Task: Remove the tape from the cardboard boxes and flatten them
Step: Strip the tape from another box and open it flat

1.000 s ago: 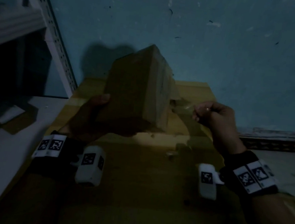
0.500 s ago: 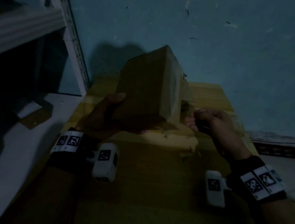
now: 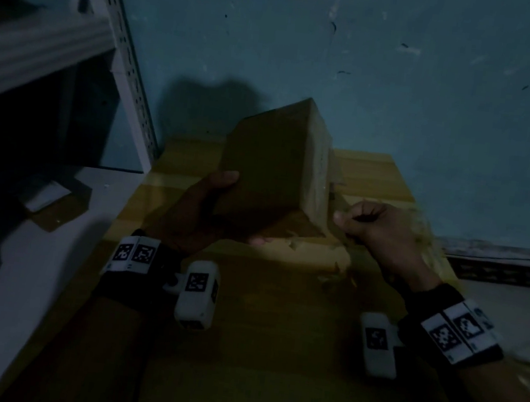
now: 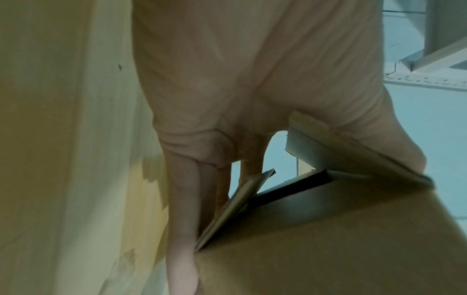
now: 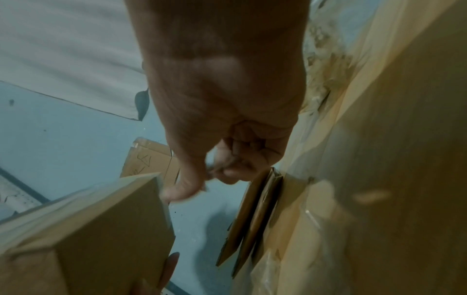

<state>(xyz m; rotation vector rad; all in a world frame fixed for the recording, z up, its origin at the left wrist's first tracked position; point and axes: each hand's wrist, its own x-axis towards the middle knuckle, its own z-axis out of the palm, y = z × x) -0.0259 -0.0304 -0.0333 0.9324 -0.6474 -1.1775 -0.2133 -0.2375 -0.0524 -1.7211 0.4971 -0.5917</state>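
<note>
Cardboard box sits tilted in our left hand, fingers wrapped underneath, above flattened cardboard. Our right hand pinches the tape (mid-peel, we judge); next, pull steadily away.

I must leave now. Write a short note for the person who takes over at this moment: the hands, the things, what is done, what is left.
Left hand: grips the small brown cardboard box from below, tilted above the flattened yellow-brown cardboard sheets.
Right hand: fingers curled, pinching a clear tape strip at the box's right face.
Done: tape partly peeled; crumpled clear tape lies on the sheets.
Left: finish pulling the strip, check for more tape, flatten the box.
Hard to see: the picture is dark.
</note>
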